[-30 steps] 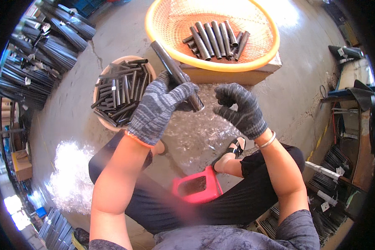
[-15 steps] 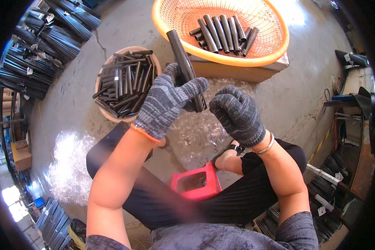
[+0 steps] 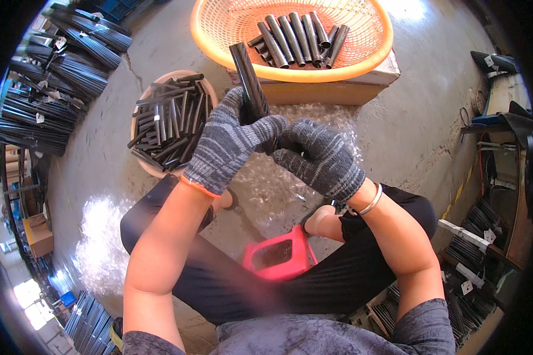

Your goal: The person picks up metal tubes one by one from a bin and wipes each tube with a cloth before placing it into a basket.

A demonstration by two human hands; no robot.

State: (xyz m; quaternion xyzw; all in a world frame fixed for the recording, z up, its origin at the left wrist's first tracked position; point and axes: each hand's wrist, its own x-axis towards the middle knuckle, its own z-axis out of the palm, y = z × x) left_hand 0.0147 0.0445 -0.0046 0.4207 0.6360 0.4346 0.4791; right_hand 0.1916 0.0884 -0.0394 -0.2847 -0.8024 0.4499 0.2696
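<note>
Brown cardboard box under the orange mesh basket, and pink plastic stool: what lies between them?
In the head view, crumpled clear plastic film lies there on the grey floor; the grey-gloved right hand partly hides it.

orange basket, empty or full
Partly filled: a pile of black tubes lies in the orange basket, and bare mesh shows around them.

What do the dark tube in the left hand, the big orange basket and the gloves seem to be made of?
Dark tube: glossy, perhaps carbon fibre, plastic or coated metal, judging by its bright highlights.
Orange basket: probably moulded plastic, with a smooth rim and openwork wall.
Gloves: apparently knitted yarn, matte, with mottled grey stripes.
</note>
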